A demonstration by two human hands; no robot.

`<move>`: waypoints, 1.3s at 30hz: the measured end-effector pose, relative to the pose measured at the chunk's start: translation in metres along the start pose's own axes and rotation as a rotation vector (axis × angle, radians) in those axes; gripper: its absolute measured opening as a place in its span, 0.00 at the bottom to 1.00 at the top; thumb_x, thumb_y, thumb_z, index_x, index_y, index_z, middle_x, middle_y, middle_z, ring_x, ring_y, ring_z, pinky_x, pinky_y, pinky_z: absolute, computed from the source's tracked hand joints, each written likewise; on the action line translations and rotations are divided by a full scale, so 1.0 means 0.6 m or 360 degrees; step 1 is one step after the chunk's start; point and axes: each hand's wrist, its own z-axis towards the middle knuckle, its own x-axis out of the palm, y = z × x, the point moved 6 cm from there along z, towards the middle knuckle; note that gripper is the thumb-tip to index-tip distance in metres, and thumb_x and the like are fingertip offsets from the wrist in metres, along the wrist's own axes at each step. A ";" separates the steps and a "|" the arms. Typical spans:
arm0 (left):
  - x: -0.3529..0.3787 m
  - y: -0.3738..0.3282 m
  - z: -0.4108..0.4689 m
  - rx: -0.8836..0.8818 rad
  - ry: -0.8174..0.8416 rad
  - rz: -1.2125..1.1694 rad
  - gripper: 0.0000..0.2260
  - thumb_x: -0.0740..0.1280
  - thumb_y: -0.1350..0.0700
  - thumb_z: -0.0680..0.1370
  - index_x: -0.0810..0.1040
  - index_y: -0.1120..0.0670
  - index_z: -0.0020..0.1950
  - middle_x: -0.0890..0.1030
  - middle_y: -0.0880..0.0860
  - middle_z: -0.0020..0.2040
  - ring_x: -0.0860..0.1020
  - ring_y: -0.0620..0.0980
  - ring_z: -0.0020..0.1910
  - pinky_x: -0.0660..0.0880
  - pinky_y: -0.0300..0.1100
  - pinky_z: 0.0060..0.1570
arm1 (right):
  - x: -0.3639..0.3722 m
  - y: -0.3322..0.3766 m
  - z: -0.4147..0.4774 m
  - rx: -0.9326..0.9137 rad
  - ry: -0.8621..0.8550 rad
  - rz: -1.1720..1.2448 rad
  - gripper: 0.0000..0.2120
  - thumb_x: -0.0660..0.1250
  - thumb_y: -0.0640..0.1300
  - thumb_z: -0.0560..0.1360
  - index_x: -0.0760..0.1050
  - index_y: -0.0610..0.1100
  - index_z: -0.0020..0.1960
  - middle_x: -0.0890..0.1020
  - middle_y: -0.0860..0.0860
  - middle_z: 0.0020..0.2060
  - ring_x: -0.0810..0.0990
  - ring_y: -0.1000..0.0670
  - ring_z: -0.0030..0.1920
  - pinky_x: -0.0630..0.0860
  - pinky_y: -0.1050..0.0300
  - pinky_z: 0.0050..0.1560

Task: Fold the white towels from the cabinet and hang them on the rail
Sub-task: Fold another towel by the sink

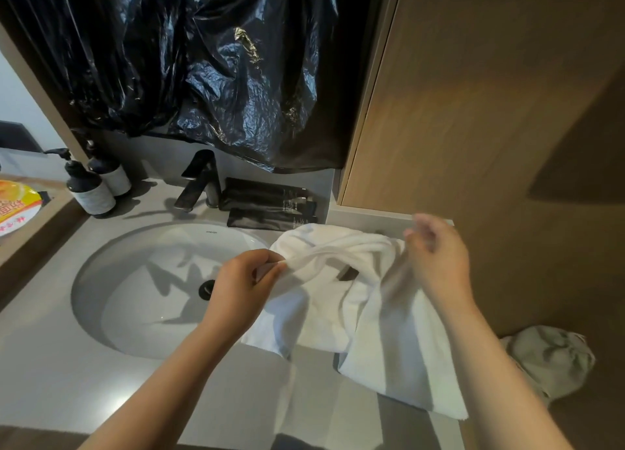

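White towel [389, 331] crumpled on the grey counter [50, 365], just right of the sink [135, 314]. Left grip [243, 287] pinching a fold of the towel's edge above the basin rim. Right grip [436, 260] blurred over the towel's far side; spread or closed, cannot tell. Beyond, black tubes [267, 199], faucet [203, 179], two pump bottles [91, 192].
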 end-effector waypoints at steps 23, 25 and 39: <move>-0.071 -0.073 0.036 0.0185 -0.0096 -0.0016 0.07 0.67 0.54 0.78 0.76 0.53 0.41 0.78 0.45 0.38 0.74 0.41 0.37 0.68 0.33 0.35 | 0.132 -0.009 -0.074 -0.0293 0.0757 0.0156 0.16 0.65 0.50 0.79 0.68 0.50 0.34 0.72 0.58 0.29 0.68 0.57 0.32 0.65 0.66 0.35; -0.078 -0.068 0.046 0.0180 -0.0159 0.0015 0.06 0.65 0.55 0.79 0.75 0.55 0.43 0.77 0.45 0.40 0.74 0.39 0.41 0.67 0.28 0.37 | 0.122 -0.022 -0.076 -0.0265 0.0839 0.0152 0.20 0.65 0.51 0.79 0.64 0.51 0.30 0.67 0.57 0.27 0.64 0.57 0.30 0.63 0.65 0.34; -0.159 -0.175 0.166 0.0406 -0.0461 -0.0028 0.05 0.61 0.50 0.81 0.71 0.48 0.46 0.75 0.48 0.35 0.70 0.40 0.31 0.66 0.35 0.31 | -0.090 0.260 0.072 -0.0867 0.0252 0.0371 0.15 0.66 0.46 0.79 0.74 0.52 0.34 0.74 0.58 0.28 0.71 0.59 0.30 0.66 0.71 0.34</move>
